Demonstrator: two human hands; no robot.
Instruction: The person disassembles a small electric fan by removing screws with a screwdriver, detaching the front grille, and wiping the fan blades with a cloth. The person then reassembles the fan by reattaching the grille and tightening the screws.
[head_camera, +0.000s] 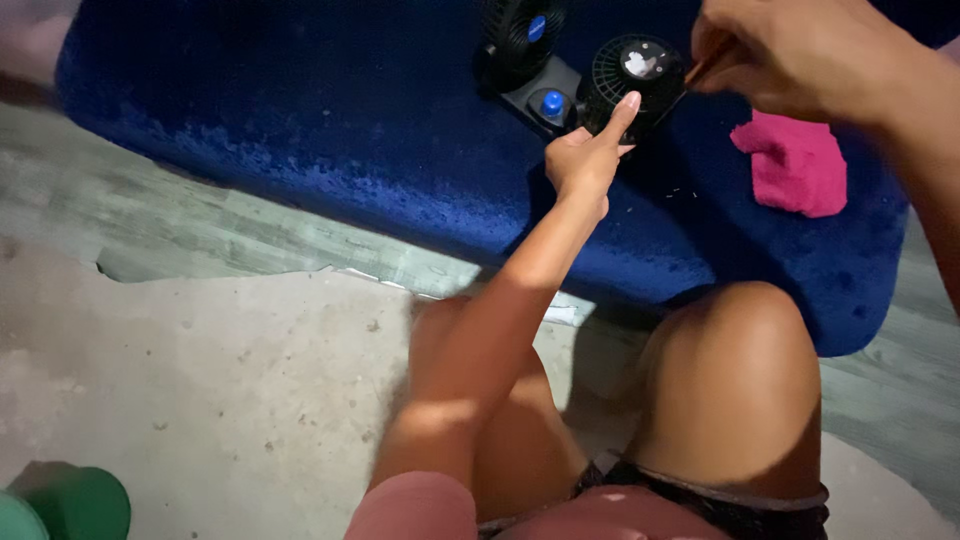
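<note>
At the near left stands a green container. Farther right, on the blue rug, a black twin fan stands far. The left hand touches its right grille, forefinger straight, other fingers curled. The right hand pinches a thin stick at the grille's edge. A pink cloth lies right.

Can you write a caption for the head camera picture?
Left hand steadies a black twin fan on blue velvet while right hand pokes it.

Pink short sleeves, dark shorts, bare arms and knees.
</note>
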